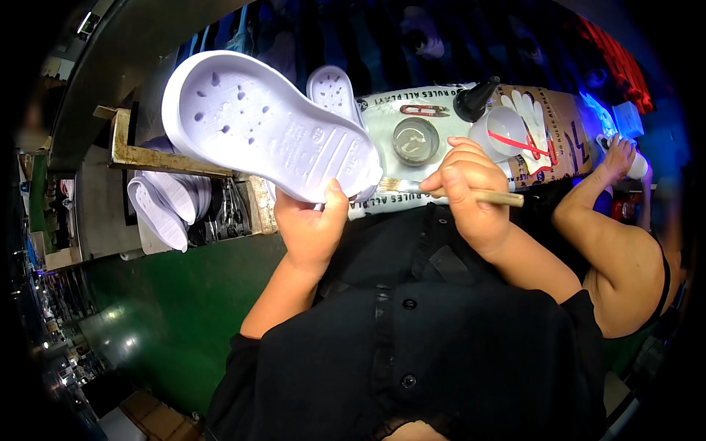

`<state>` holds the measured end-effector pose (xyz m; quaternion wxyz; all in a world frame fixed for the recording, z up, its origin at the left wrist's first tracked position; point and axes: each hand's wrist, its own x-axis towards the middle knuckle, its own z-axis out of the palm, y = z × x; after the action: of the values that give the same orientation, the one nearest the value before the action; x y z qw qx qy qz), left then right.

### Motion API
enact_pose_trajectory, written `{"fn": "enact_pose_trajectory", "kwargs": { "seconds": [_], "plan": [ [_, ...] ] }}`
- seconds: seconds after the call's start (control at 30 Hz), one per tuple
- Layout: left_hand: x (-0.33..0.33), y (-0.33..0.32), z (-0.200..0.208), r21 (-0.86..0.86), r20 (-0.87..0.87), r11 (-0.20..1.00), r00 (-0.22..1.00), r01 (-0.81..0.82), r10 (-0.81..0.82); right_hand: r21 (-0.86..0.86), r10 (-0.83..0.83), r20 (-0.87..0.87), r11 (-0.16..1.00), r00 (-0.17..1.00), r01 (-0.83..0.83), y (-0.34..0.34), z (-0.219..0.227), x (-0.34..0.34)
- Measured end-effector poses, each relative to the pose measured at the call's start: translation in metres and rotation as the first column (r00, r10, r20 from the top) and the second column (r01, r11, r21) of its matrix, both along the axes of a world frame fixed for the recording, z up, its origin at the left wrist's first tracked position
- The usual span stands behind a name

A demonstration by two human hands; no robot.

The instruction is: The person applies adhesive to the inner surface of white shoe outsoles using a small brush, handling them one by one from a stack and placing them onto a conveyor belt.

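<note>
A large pale lilac shoe sole (268, 132) with small holes at its wide end is held up, underside facing me. My left hand (312, 220) grips its narrow end, thumb on the surface. My right hand (471, 191) is closed round the wooden handle of a flat paintbrush (500, 198). The pale bristles meet or nearly meet the tip of the sole's narrow end. Beyond the brush stands a clear round jar (415, 141) with some liquid in it. Red-handled thread snips (424, 110) lie behind the jar.
Another lilac sole (332, 92) lies behind the held one. Several more (165, 198) are stacked at the left beside a wooden frame (154, 156). A black cone-topped bottle (476, 99), a white cup (500, 132) and white gloves (531, 121) stand or lie at the right. A co-worker's arm (618, 242) is farther right.
</note>
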<state>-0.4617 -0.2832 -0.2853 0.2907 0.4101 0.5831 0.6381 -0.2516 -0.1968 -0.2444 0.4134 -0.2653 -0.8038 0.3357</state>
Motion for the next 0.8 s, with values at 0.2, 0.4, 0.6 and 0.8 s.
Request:
{"fn": "enact_pose_trajectory", "kwargs": {
  "seconds": [0.2,0.4,0.6,0.8],
  "plan": [
    [0.0,0.0,0.0,-0.034,0.011,0.999,0.999,0.033,-0.033,-0.004,0.007,-0.071,1.0,0.997,-0.008,0.002,0.001,-0.006],
    [-0.002,-0.001,-0.001,-0.026,-0.01,0.998,0.998,0.058,-0.058,0.015,-0.046,0.0,0.999,0.999,0.046,0.002,-0.002,0.004],
    [0.006,0.0,0.006,0.013,-0.035,0.999,0.999,0.04,-0.04,0.049,0.046,0.038,0.998,0.998,-0.048,-0.004,0.0,-0.006],
    [0.002,-0.001,0.002,0.118,-0.175,0.992,0.984,0.035,-0.014,0.014,-0.03,-0.014,0.999,0.999,0.03,-0.004,-0.007,0.006]
  ]
}}
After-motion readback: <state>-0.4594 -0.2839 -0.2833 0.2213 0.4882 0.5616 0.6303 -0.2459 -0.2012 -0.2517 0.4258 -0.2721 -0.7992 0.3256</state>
